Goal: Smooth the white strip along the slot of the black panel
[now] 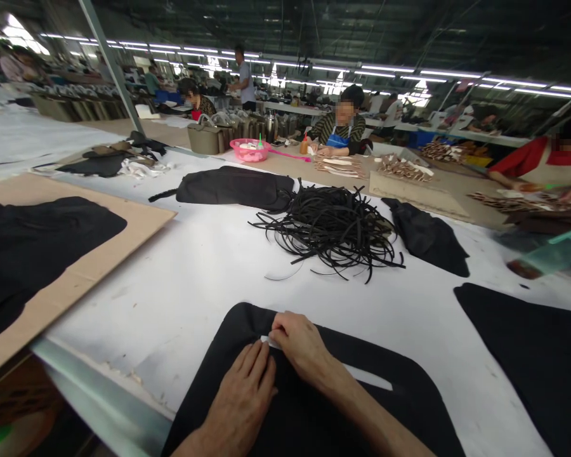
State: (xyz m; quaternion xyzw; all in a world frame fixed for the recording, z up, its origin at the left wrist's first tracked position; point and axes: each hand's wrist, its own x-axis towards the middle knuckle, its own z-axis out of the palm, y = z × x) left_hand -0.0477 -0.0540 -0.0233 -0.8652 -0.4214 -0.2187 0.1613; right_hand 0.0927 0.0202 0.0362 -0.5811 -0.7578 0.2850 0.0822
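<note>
A large black sheet piece [385, 349] with rounded corners lies at the front of the white table. A long white slit or strip [368, 377] shows in it; I cannot tell whether it is an opening or a separate layer. My left hand [247, 381] rests flat on the sheet, its fingertips at the slit's left end. Just to its right, my right hand [297, 339] has its fingers curled and pinched on the sheet by the same end. The right hand and forearm cover the middle of the slit.
Beyond the sheet lies a tangled heap of black strips [335, 225]. Other black pieces lie behind it [233, 187] and at right [528, 355]. A tan board [137, 222] with black material stands at left. Co-workers sit across the table near a pink basket [250, 152].
</note>
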